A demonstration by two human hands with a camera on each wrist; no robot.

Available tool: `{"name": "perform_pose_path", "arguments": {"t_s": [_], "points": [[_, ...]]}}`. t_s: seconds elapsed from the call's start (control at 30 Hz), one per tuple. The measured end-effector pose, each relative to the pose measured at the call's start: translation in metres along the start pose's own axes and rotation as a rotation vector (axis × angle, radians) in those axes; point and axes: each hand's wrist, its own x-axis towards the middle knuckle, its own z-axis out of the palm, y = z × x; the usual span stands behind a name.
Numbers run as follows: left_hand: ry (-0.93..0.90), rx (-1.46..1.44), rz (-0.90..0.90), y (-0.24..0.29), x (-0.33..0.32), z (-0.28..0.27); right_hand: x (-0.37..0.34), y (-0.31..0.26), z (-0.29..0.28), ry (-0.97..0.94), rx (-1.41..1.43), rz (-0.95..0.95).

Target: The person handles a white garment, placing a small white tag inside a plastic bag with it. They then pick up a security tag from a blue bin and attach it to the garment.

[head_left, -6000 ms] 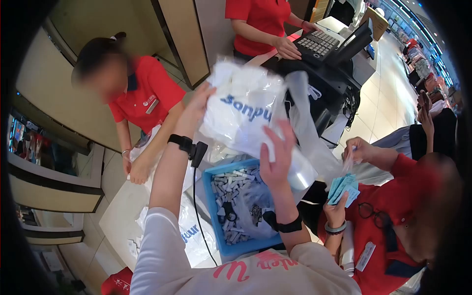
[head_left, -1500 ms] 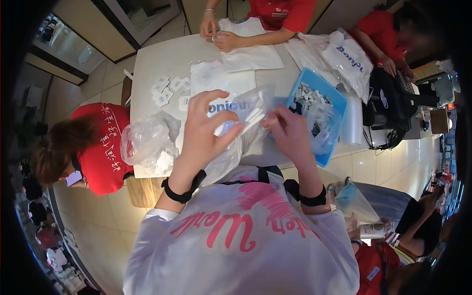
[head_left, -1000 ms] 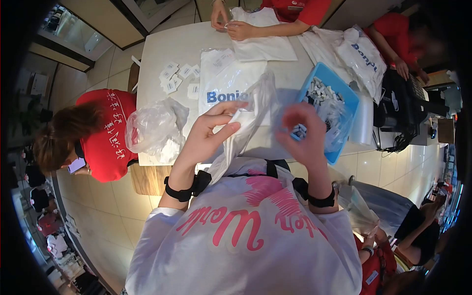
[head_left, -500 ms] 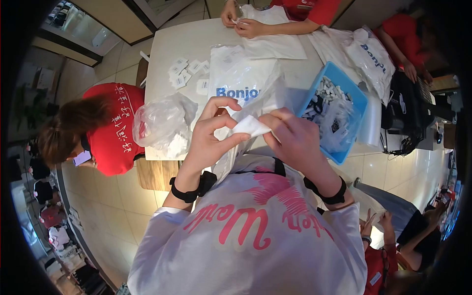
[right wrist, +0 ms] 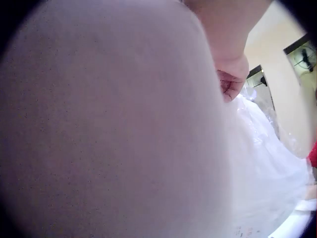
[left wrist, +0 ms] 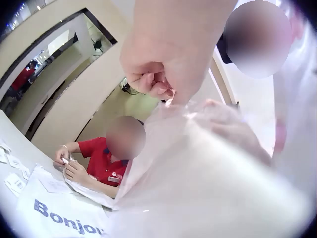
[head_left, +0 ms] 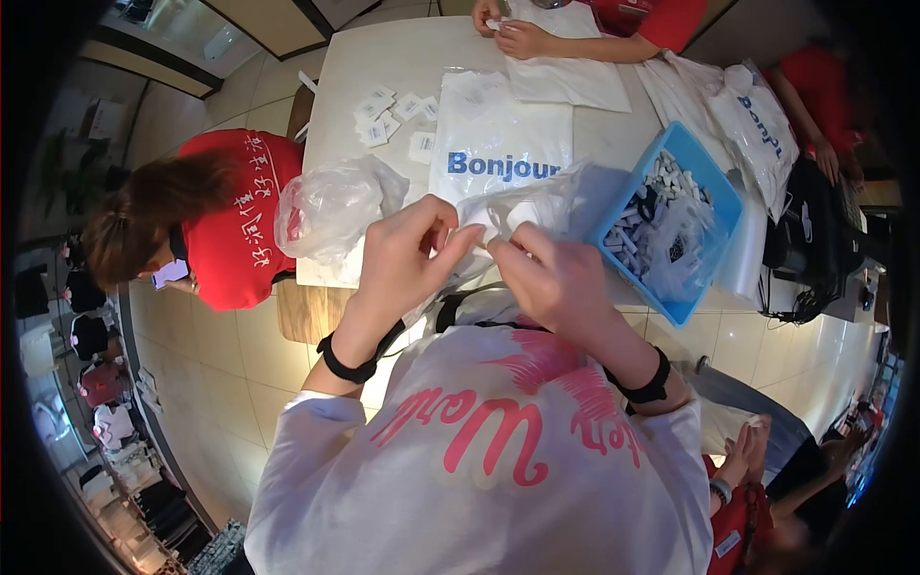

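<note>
Both hands are close together over the table's front edge. My left hand (head_left: 407, 254) has its fingers curled, with thumb and index finger pinching a white edge of a clear plastic bag (head_left: 551, 196). Right beside it, my right hand (head_left: 556, 283) pinches the same edge. White cloth shows inside the bag, which hangs below the left hand (left wrist: 161, 64) in the left wrist view. In the right wrist view the right hand (right wrist: 230, 74) is partly hidden behind blurred white fabric (right wrist: 114, 124). Beyond the hands lies a flat bagged white garment (head_left: 503, 125) printed "Bonjour".
A blue tub (head_left: 733, 206) of small white and dark tags stands at the right. Crumpled clear plastic (head_left: 335, 206) and several printed labels (head_left: 374, 115) lie at the left. Another person's hands (head_left: 522, 38) work across the table; a person in red (head_left: 240, 220) sits at left.
Six seconds ago both hands held a printed bag up. One second ago the right hand was apart; it has since joined the left at the white edge. The view has shifted, moving the table rightward.
</note>
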Motion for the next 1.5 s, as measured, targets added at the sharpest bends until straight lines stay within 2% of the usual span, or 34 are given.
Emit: {"name": "perform_pose_path", "arguments": {"t_s": [0.03,0.1,0.13,0.3,0.37,0.4,0.43,0.5,0.53,0.6,0.63,0.67,0.7,0.73,0.8,0.83,0.9,0.93,1.0,1.03,1.1,1.17,1.23,1.3,1.33,1.37,1.4,1.43,1.5], "points": [[0.004,0.004,0.0,0.0,-0.001,-0.002,0.002,0.001,0.004,0.016,0.024,0.02],[-0.201,-0.106,-0.246,-0.002,-0.004,-0.007,0.004,-0.002,0.009,0.0,0.011,-0.01],[-0.206,-0.139,-0.307,-0.001,-0.006,-0.005,0.005,-0.005,0.011,-0.016,-0.004,-0.037],[-0.17,-0.022,-0.384,-0.023,-0.02,0.006,0.003,-0.019,0.028,-0.049,-0.078,-0.154],[-0.128,-0.148,-0.348,-0.03,-0.031,0.012,0.002,-0.021,0.029,-0.088,-0.053,-0.113],[-0.125,-0.344,-0.402,-0.027,-0.034,0.012,0.002,-0.02,0.024,-0.152,0.029,-0.063],[-0.121,-0.344,-0.409,-0.027,-0.036,0.011,0.002,-0.02,0.015,-0.157,0.035,-0.066],[-0.055,-0.583,-0.342,-0.03,-0.042,0.007,0.012,-0.026,-0.013,-0.084,0.235,-0.099],[-0.104,-0.651,-0.395,-0.029,-0.041,0.003,0.021,-0.029,-0.027,-0.088,0.24,-0.104],[-0.168,-0.653,-0.388,-0.027,-0.039,-0.002,0.036,-0.031,-0.049,0.046,0.249,-0.243],[-0.238,-0.654,-0.376,-0.024,-0.037,-0.004,0.049,-0.026,-0.048,0.046,0.249,-0.244],[-0.275,-0.685,-0.428,-0.015,-0.033,-0.009,0.069,-0.014,-0.043,0.099,0.202,-0.328],[-0.277,-0.684,-0.424,-0.016,-0.033,-0.006,0.082,-0.006,-0.039,0.153,0.154,-0.412],[-0.218,-0.718,-0.437,-0.02,-0.034,-0.002,0.084,0.004,-0.035,0.156,0.15,-0.413],[-0.084,-0.757,-0.45,-0.024,-0.033,0.002,0.077,0.023,-0.026,-0.368,0.083,-0.137],[-0.076,-0.756,-0.445,-0.028,-0.032,0.002,0.075,0.022,-0.023,-0.366,0.08,-0.146],[0.083,-0.843,-0.454,-0.033,-0.028,0.001,0.068,0.016,-0.021,-0.543,0.129,-0.039],[0.125,-0.877,-0.453,-0.029,-0.025,0.005,0.067,0.013,-0.022,-0.546,0.132,-0.045],[0.127,-0.841,-0.398,-0.025,-0.023,0.005,0.07,0.007,-0.024,-0.701,0.077,-0.018],[0.121,-0.807,-0.341,-0.022,-0.021,0.004,0.071,0.006,-0.022,-0.7,0.077,-0.02],[0.098,-0.779,-0.319,-0.015,-0.015,0.002,0.073,0.004,-0.018,-0.444,0.074,0.046],[0.154,-0.795,-0.298,-0.015,-0.01,0.001,0.074,0.004,-0.012,-0.396,0.139,0.021],[0.127,-0.749,-0.303,-0.007,-0.005,-0.006,0.075,0.004,-0.011,-0.35,0.204,-0.008],[0.103,-0.7,-0.311,-0.005,-0.003,-0.013,0.076,0.003,-0.009,-0.247,0.234,0.091],[0.032,-0.66,-0.341,-0.008,-0.002,-0.018,0.077,0.006,-0.008,-0.247,0.235,0.088],[-0.04,-0.619,-0.369,-0.01,-0.002,-0.023,0.077,0.011,-0.005,-0.246,0.381,0.174],[-0.038,-0.619,-0.369,-0.01,-0.001,-0.026,0.077,0.015,-0.005,-0.244,0.525,0.261],[-0.083,-0.628,-0.354,-0.01,0.001,-0.029,0.077,0.016,-0.008,-0.244,0.525,0.259],[-0.126,-0.636,-0.337,-0.01,0.002,-0.031,0.077,0.015,-0.017,-0.447,0.541,0.334]]}}
